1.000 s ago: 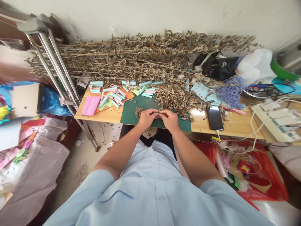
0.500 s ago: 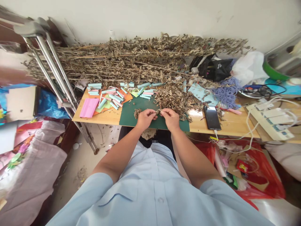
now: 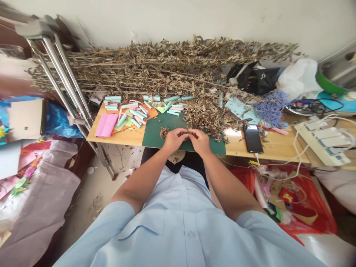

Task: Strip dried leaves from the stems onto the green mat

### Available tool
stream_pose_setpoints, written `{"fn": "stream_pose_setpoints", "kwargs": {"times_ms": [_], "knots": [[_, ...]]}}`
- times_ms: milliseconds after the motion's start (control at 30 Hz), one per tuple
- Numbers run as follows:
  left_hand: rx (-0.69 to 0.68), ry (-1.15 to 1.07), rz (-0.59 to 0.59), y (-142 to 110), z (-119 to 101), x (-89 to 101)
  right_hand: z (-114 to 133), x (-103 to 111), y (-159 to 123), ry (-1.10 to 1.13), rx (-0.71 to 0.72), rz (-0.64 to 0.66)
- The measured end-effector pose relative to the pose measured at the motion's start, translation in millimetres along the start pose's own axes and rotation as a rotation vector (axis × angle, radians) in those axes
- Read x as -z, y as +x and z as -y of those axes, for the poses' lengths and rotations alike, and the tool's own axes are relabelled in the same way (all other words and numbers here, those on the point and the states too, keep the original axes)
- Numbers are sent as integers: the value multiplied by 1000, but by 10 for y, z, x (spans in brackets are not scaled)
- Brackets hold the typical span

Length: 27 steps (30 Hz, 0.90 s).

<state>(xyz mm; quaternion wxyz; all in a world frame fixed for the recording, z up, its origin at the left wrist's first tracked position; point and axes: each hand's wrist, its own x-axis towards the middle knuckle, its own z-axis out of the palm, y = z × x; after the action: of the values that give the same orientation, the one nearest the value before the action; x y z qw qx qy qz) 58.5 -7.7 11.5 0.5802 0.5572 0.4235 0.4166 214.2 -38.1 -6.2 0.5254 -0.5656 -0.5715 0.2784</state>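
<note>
Dried leaf [image 3: 189, 131] hidden between left hand [image 3: 174, 141], right hand [image 3: 200, 141]

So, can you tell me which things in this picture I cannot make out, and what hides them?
Head view, the only one:
- What the left hand and right hand hold between them: hidden by their fingers.
- The green-rimmed basin: cut off by the right edge.
- The print on the black bag: too small to read.

A cutting mat [image 3: 155, 135] lay on the wooden table [image 3: 125, 138], with paper rolls [image 3: 133, 111] to its left and a phone [image 3: 252, 138] to its right — dried branches [image 3: 155, 70] lay behind them, against the wall [image 3: 194, 18] — a crutch [image 3: 52, 63] stood at the table's left end, and a power strip [image 3: 319, 142] lay off its right end.
</note>
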Motion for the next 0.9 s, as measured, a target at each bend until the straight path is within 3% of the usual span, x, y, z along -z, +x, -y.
{"fn": "stream_pose_setpoints", "kwargs": {"times_ms": [233, 433, 633, 733, 900], "knots": [[62, -58, -64, 21, 26, -10, -44, -24, -40, 114, -100, 30], [94, -41, -111, 28, 24, 6, 16, -4, -12, 118, -171, -47], [94, -95, -119, 45, 15, -4, 153, 43, -41, 181, -194, -36], [87, -103, -106, 52, 28, -2, 256, 93, -221, 118, -161, 57], [64, -111, -97, 50, 56, 10, 354, 181, -525, 66, -23, 327]]}}
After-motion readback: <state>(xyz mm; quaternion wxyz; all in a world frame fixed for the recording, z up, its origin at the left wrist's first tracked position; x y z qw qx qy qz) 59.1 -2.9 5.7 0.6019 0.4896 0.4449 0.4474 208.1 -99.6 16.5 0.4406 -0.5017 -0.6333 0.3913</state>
